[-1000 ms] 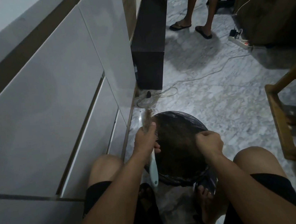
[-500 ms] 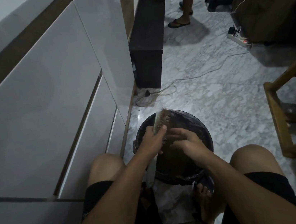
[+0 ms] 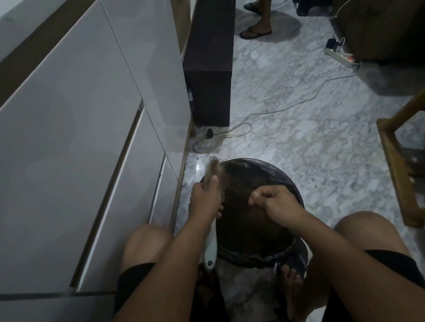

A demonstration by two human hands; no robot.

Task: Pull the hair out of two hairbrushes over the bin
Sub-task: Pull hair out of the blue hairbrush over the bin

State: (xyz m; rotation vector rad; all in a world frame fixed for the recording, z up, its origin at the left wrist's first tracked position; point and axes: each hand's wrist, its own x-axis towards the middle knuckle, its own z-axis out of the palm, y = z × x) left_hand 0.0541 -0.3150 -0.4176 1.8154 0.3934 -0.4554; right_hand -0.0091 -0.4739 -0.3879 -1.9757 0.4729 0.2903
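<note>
I see a hairbrush (image 3: pixel 211 239) whose pale handle looks like smooth, slightly glossy plastic; a tuft of fine, dull brown hair (image 3: pixel 213 164) fuzzes out at its far end. The round bin (image 3: pixel 295 190) at lower centre is lined with a thin black plastic bag (image 3: pixel 259 258), crinkled and faintly shiny where it bunches at the near rim. To the left, the cabinet fronts (image 3: pixel 66 126) are smooth and glossy, catching soft reflections. The floor (image 3: pixel 297 136) reads as polished grey-white marble with veining. At the right edge I make out a chair frame (image 3: pixel 397 177) of bare-looking matt wood. My shorts (image 3: pixel 398 263) look like matt black cloth.
</note>
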